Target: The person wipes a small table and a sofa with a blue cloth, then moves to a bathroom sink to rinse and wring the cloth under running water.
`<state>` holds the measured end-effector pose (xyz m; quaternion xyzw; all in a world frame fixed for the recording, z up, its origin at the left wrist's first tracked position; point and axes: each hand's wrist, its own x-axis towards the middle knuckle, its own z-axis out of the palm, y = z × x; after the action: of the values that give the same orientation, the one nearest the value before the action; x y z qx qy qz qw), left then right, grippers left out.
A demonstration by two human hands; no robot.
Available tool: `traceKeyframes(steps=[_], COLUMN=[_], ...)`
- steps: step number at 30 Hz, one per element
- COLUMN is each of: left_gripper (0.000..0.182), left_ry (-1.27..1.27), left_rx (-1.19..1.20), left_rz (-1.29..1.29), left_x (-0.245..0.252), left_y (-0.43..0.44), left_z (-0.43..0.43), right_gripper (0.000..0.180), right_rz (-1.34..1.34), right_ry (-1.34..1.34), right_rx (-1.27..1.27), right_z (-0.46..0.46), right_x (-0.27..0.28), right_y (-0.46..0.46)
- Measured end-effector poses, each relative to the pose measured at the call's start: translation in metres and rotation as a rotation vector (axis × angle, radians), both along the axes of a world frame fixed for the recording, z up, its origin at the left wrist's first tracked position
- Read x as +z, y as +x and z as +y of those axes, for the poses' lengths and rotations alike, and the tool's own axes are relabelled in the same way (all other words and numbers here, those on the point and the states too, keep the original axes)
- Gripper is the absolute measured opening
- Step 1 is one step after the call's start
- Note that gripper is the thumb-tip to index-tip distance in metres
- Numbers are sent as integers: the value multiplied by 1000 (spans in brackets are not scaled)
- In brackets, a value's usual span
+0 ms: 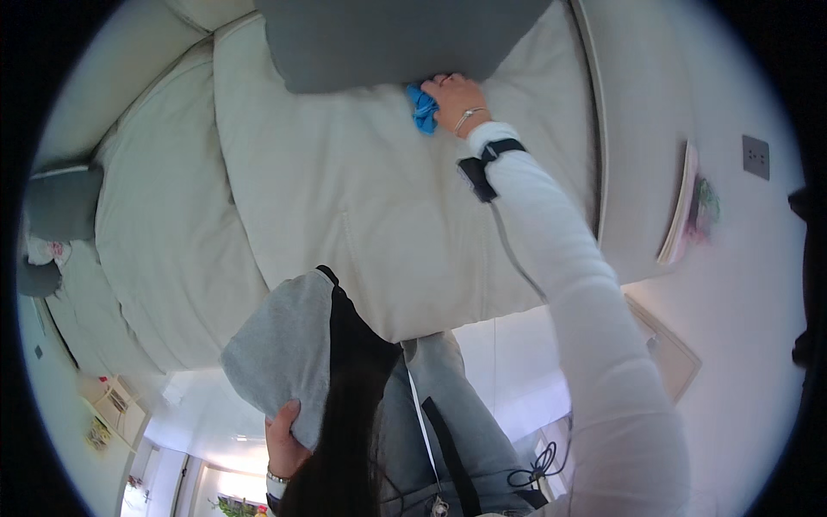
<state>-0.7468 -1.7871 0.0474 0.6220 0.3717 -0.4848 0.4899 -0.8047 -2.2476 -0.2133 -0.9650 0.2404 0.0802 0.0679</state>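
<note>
My right hand (457, 103) is on the seat of a cream sofa (387, 194), holding a crumpled blue cloth (423, 110). Its fingertips meet the lower edge of a large grey cushion (394, 45) at the top of the view. Low on the left, my left hand (285, 443) grips the edge of a light grey fabric item (278, 342) with a black side, possibly a small cushion. My left thumb lies on its grey face, and the other fingers are hidden behind it. Long dark hair covers part of the black side.
Grey cushions (64, 203) rest at the sofa's far left end. A wall socket (756, 157) and a small shelf (678, 203) are on the right. From the black device (477, 179) strapped to my right wrist, a cable runs along the arm.
</note>
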Motion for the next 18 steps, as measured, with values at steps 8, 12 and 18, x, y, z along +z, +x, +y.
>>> traceKeyframes(steps=[8, 12, 18], left_gripper=[70, 73, 75], left_ry=[-109, -73, -49], left_rx=[-104, -227, -536], left_rz=[-27, -33, -104], left_x=[26, 30, 30], left_y=[22, 40, 60], left_z=[9, 23, 24], right_gripper=[35, 35, 29], right_rz=[654, 1176, 310], right_ry=[523, 811, 37], right_rx=[214, 160, -121], right_z=[263, 327, 143], right_x=[25, 117, 136], right_y=[-266, -364, -206])
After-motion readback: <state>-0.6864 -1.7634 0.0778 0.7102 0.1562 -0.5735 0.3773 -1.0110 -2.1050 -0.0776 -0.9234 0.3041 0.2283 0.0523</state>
